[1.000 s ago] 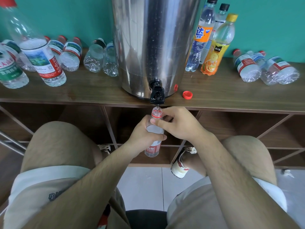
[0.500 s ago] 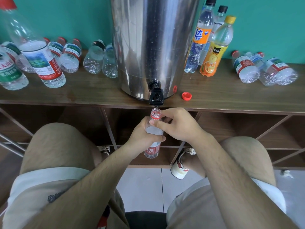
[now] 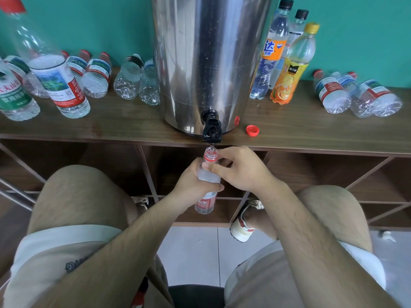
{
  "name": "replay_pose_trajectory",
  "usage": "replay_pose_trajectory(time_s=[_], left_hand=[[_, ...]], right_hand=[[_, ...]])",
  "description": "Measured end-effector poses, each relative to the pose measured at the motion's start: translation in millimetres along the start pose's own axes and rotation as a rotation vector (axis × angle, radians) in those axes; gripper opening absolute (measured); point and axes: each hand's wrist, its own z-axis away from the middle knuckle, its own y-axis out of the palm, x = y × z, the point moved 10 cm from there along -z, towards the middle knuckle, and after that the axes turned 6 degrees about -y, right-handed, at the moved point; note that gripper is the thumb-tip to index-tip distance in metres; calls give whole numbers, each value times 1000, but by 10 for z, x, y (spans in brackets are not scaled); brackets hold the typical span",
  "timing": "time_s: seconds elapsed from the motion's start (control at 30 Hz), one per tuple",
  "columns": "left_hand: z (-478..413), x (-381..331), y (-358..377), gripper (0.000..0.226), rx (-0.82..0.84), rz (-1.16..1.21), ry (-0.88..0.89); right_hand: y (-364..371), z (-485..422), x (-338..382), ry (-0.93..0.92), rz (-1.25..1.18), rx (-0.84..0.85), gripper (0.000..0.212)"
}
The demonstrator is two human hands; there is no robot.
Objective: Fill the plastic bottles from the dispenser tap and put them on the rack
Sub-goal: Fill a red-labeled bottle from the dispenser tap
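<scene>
Small bottles [image 3: 97,74] lie on their sides on top of the wooden rack [image 3: 124,127], at nine o'clock from the steel dispenser [image 3: 206,63]; its black tap [image 3: 212,130] juts out at six o'clock, over the rack's edge; directly below, the left hand [image 3: 189,185] wraps its fingers round a clear bottle [image 3: 209,177], upright, open mouth just under the spout; the right hand [image 3: 240,170] pinches its neck from three o'clock; a red cap [image 3: 252,130] lies at the tap's three o'clock; tall bottles [image 3: 289,70] stand beyond.
</scene>
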Motion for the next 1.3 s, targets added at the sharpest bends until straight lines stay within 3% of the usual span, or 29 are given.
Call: replay_pose_trajectory(time_s=[1.3], left_hand=[[-87, 148, 38, 77, 10, -53, -31]], right_hand=[[90, 15, -116, 40, -35, 12, 32]])
